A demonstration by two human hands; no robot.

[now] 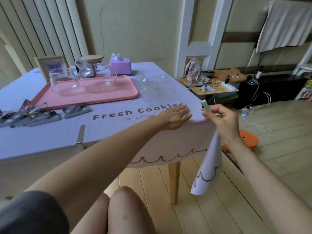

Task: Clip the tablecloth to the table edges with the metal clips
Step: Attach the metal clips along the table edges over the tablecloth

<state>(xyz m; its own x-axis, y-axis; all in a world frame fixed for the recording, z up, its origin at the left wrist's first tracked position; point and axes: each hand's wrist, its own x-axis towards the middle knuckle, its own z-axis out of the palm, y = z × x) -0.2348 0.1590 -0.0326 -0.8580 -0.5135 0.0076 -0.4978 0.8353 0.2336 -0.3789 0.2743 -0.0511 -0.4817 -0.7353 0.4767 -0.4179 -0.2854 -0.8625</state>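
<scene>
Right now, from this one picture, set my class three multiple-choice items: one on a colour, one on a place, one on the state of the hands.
1. What colour is the tray?
A. Pink
B. Green
C. Black

2. Where do the spare metal clips lie?
A. On the tray
B. On the tablecloth, beside the tray
C. On the floor

3. What is the left hand doing?
A. Gripping a clip
B. Lying flat on the tablecloth
C. Hanging below the table

Answers:
1 A: the tray is plainly pink.
2 B: the spare metal clips lie piled on the tablecloth by the tray's near left end.
3 B: its fingers are straight on the tablecloth near the corner, and it is the right hand that holds a clip.
</scene>
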